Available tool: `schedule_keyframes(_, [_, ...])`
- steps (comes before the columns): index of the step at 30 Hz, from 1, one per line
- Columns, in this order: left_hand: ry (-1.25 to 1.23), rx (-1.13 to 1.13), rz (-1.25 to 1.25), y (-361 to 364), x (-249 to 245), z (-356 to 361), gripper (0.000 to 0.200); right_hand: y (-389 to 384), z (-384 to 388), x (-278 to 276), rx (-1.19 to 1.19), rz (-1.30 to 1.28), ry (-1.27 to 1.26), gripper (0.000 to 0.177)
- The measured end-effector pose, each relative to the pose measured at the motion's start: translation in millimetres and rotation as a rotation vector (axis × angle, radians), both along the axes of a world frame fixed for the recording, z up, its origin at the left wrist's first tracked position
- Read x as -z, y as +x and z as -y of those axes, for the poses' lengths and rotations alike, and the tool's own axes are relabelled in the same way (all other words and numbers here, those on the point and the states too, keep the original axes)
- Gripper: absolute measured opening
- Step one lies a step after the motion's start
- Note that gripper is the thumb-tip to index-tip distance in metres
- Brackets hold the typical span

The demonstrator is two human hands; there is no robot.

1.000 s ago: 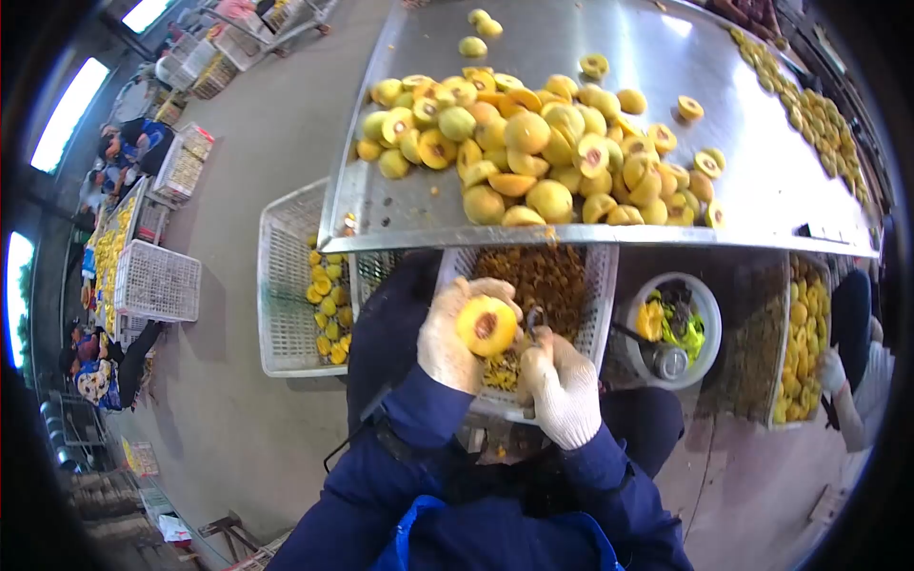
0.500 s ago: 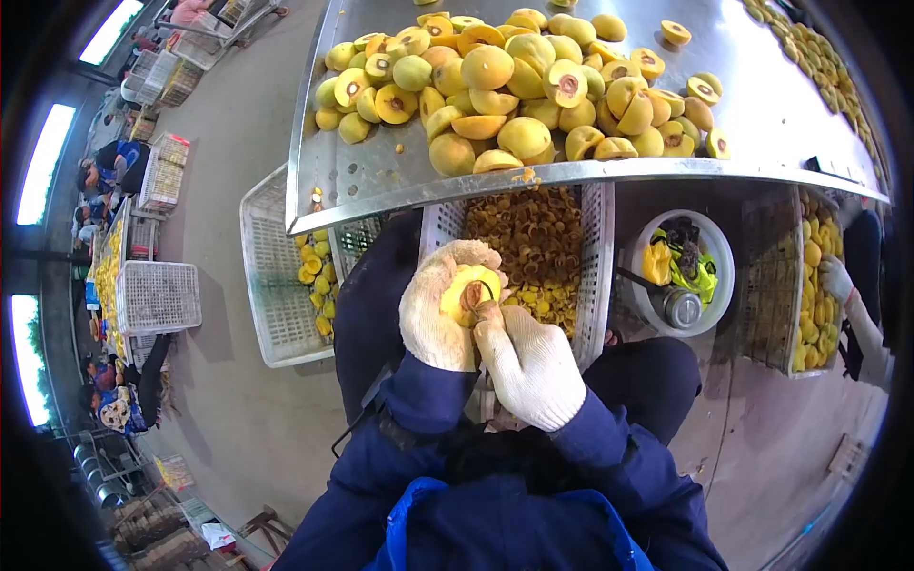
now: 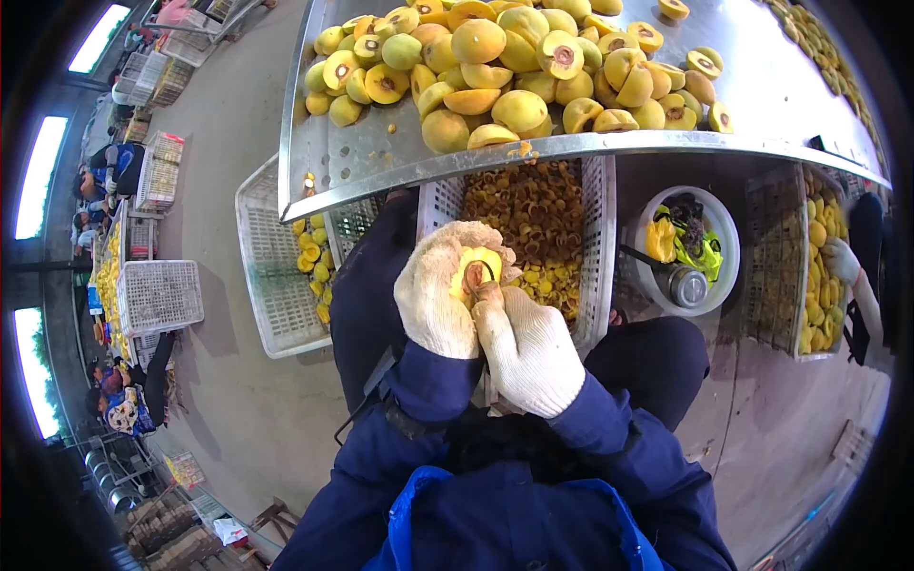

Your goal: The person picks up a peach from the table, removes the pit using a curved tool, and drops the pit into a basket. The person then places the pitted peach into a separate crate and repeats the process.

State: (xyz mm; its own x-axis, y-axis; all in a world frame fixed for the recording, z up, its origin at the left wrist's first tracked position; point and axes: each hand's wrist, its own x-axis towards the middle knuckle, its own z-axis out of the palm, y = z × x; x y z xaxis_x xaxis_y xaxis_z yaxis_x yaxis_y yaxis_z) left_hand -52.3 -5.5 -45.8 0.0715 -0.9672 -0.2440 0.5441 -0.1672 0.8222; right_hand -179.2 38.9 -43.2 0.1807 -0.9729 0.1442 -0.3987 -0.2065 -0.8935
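My left hand (image 3: 433, 290), in a soiled white glove, is wrapped around a yellow peach half (image 3: 490, 257) with its cut face and brownish pit hollow turned toward my right hand. My right hand (image 3: 531, 350), also gloved, closes around a small pitting knife whose thin curved dark blade (image 3: 489, 271) meets the cut face at the pit. Fingers hide the tool's handle. Both hands are over my lap, in front of a white crate (image 3: 598, 257) holding brown pits and yellow scraps.
Ahead, a metal table (image 3: 381, 157) bears a heap of peach halves (image 3: 519, 67). On the left stands a crate (image 3: 276, 276) with yellow pieces; on the right, a white bucket (image 3: 640, 271) with a steel flask (image 3: 685, 285). Another person's gloved hand (image 3: 842, 259) touches a peach-filled crate (image 3: 795, 276).
The peach half has turned in my left hand, so its cut face shows narrower. My right hand stays close against it with the blade. The whole view has shifted slightly.
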Motion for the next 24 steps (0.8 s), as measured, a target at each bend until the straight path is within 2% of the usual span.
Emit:
schedule_keyframes(2, [0.029,0.023,0.017,1.7,-2.7,0.6,0.047,-4.1,3.6,4.4,-0.082,-0.196,-0.296,0.023])
schedule_keyframes(4, [0.055,0.074,0.024,6.2,-3.3,2.4,0.048,-3.6,6.9,1.5,-0.08,0.049,-0.154,0.031])
schedule_keyframes(6, [0.075,0.155,0.022,13.0,-2.5,7.2,0.05,-10.5,12.0,-13.4,-0.117,0.335,0.269,0.038])
schedule_keyframes(8, [0.191,0.218,-0.005,14.5,-11.5,18.4,0.052,-27.4,18.9,-43.9,-0.187,0.648,0.977,0.044])
schedule_keyframes(9, [0.25,0.248,-0.018,16.7,-14.8,23.7,0.053,-26.4,17.0,-42.5,-0.177,0.779,1.002,0.054])
schedule_keyframes(10, [0.255,0.361,-0.175,21.1,-15.9,30.3,0.057,-26.0,15.6,-39.4,-0.156,0.884,1.048,0.054])
schedule_keyframes(13, [0.228,0.067,-0.247,3.6,-27.5,20.7,0.052,-19.4,13.9,-26.8,-0.138,1.245,1.17,0.054])
schedule_keyframes(14, [0.172,0.084,-0.257,5.3,-14.4,15.1,0.049,-17.0,15.2,-24.8,-0.141,1.374,1.202,0.054])
schedule_keyframes(15, [0.117,0.065,-0.163,8.0,-4.7,10.2,0.05,-15.4,15.1,-25.8,-0.137,1.204,1.127,0.054])
schedule_keyframes(18, [0.159,0.032,0.06,6.5,-9.0,6.8,0.053,-11.7,11.7,-26.4,-0.134,0.649,0.923,0.052])
schedule_keyframes(21, [0.137,0.03,0.195,3.6,-7.6,6.5,0.053,-18.0,13.6,-30.5,-0.158,0.705,1.003,0.051])
schedule_keyframes(23, [0.095,0.012,0.264,0.6,-7.3,5.0,0.053,-23.2,14.2,-29.5,-0.171,1.009,1.145,0.051])
schedule_keyframes(24, [0.035,0.058,0.158,5.0,-3.2,4.7,0.05,-25.7,14.9,-29.2,-0.18,1.161,1.21,0.051])
